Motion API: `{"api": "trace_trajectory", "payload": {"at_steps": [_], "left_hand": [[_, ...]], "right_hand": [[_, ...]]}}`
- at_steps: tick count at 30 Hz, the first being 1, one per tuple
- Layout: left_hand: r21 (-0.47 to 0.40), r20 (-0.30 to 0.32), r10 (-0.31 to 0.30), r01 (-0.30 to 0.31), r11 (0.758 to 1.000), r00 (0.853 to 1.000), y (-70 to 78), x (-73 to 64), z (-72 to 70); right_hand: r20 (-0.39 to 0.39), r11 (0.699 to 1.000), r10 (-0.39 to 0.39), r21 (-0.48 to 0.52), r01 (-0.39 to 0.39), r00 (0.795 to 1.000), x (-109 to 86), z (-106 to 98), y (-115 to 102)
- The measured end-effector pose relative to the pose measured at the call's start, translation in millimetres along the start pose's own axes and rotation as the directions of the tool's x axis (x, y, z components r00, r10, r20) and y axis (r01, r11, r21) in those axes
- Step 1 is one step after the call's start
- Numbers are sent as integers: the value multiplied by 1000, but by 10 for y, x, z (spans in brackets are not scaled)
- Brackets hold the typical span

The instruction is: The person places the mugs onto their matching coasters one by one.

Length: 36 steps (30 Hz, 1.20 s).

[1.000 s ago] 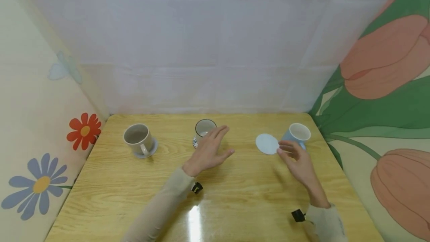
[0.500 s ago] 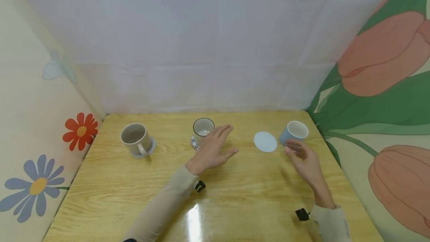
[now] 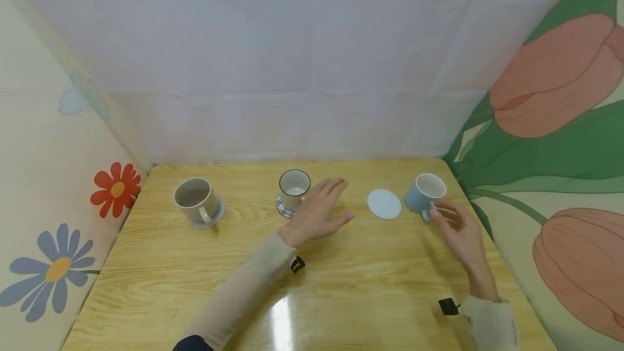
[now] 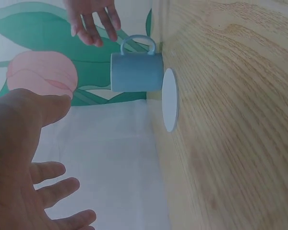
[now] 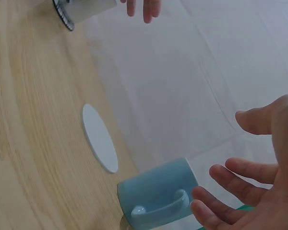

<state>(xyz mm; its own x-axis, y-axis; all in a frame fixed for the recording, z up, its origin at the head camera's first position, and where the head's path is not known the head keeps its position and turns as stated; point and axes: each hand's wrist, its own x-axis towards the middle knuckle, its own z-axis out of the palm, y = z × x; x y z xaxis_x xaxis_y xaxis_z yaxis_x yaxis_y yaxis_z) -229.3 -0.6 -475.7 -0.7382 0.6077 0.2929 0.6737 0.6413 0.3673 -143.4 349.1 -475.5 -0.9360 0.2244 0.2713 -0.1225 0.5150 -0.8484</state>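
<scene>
A light blue mug (image 3: 417,196) stands upright at the table's right, its handle (image 5: 165,207) toward my right hand (image 3: 460,232). That hand hovers at the handle with relaxed, slightly bent fingers (image 5: 240,184), nothing held between them. Left of the mug lies a round pale coaster (image 3: 384,203), bare on top. My left hand (image 3: 319,213) is over the middle of the table, thumb spread from loosely straight fingers, holding nothing. Behind it, a white mug (image 3: 291,195) with a dark rim sits on a plaid coaster (image 3: 283,209), partly hidden by the hand.
A greyish-beige mug (image 3: 194,205) stands on a grey coaster (image 3: 219,213) at the left of the wooden table (image 3: 370,286). White cloth (image 3: 312,69) hangs behind the table. Flower-printed panels (image 3: 551,177) flank both sides.
My right hand has moved right, from beside the pale coaster to the blue mug's handle. The left hand has drifted slightly right, uncovering more of the white mug.
</scene>
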Motion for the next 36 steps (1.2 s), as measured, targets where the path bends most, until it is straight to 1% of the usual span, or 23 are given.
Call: {"api": "trace_trajectory", "payload": {"at_steps": [7,11,16,19,23,27,32,34,36], "left_hand": [[-27,52,-7,8,1000,999,74,105,91],[-31,63,-4,6,999,998,92,146,173],[-36,70,-8,10,999,998,109,199,267],[-36,74,-18,21,999,997,116,230,306],[-28,81,-34,36,999,996,115,263,367],[-23,90,-43,46,999,995,120,292,450],[-6,81,-42,43,999,996,129,346,532],[-12,83,-47,49,999,995,125,362,551],[-22,94,-59,62,998,994,122,372,565]], "right_hand": [[-100,996,86,-15,-88,991,29,-49,109],[-119,992,118,-32,-123,986,35,-58,189],[-123,986,154,-52,-161,980,59,-61,261],[-111,983,166,-65,-174,980,76,-50,299],[-63,977,191,-81,-196,979,77,-38,357],[-32,969,231,-83,-233,972,65,-36,421],[-11,973,221,-58,-222,975,65,-23,480],[-1,976,215,-44,-215,977,67,-6,489],[5,973,226,-38,-226,974,69,17,496]]}}
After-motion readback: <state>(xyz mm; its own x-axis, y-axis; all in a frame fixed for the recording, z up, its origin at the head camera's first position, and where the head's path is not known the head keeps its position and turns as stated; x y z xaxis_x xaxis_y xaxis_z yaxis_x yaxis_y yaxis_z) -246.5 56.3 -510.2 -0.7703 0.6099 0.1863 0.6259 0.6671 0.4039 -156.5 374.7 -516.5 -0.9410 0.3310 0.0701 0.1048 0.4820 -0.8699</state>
